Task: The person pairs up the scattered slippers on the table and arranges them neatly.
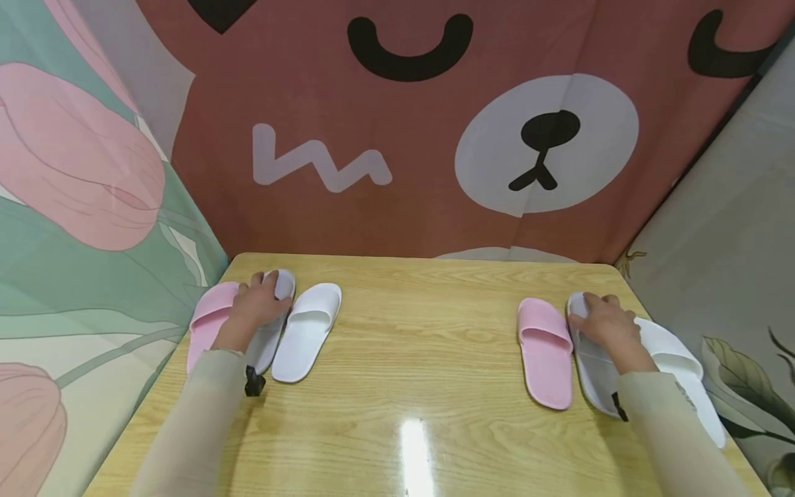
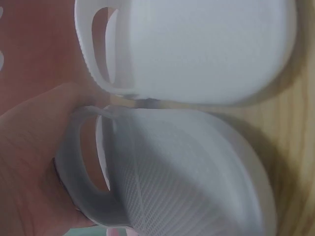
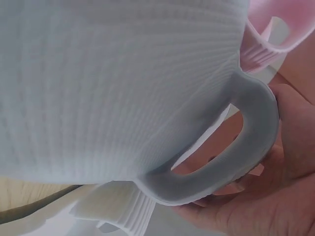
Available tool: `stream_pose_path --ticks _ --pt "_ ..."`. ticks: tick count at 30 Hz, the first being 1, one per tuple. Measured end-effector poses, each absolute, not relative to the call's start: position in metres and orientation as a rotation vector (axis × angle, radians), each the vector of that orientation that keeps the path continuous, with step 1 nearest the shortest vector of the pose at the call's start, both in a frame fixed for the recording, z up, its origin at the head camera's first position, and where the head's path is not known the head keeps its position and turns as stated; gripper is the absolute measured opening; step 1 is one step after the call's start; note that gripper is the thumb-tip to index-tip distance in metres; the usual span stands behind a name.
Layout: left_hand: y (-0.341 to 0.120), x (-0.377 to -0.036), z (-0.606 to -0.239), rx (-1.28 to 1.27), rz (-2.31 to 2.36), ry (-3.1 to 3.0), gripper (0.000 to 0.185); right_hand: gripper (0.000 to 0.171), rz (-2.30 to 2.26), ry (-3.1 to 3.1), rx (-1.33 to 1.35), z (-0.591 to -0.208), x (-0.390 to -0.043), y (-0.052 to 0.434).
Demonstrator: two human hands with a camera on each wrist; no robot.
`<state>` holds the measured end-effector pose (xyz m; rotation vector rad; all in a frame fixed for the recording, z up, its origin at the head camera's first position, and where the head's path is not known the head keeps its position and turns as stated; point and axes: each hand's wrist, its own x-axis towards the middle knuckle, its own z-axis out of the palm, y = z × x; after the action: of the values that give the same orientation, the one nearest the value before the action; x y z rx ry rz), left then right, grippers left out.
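Toward the far left of the table, my left hand (image 1: 257, 304) grips a light grey slipper (image 1: 266, 345) across its strap. In the left wrist view the hand spans the strap (image 2: 81, 167). A pink slipper (image 1: 211, 314) lies to its left and a white slipper (image 1: 306, 335) to its right. On the other side, my right hand (image 1: 609, 321) holds another light grey slipper (image 1: 596, 376) over its strap (image 3: 256, 123), thumb on one side and fingers on the other. Beside it are a pink slipper (image 1: 545, 352) on the left and a white slipper (image 1: 673, 359) on the right.
The wooden table (image 1: 416, 345) meets a brown bear-print cloth (image 1: 422, 138) at its back edge. Printed cloths also hang at the left (image 1: 81, 172) and right (image 1: 714, 228) sides. A small black object (image 1: 253, 382) sits at my left wrist.
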<state>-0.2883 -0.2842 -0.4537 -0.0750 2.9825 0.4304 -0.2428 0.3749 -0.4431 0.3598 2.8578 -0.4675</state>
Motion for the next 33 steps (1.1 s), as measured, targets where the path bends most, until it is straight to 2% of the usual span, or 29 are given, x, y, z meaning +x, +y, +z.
stream_pose_path --ticks 33 --pt "-0.267 -0.290 -0.419 0.047 0.378 3.119 0.082 0.082 -0.477 2.931 0.382 -0.421 -0.256 0.363"
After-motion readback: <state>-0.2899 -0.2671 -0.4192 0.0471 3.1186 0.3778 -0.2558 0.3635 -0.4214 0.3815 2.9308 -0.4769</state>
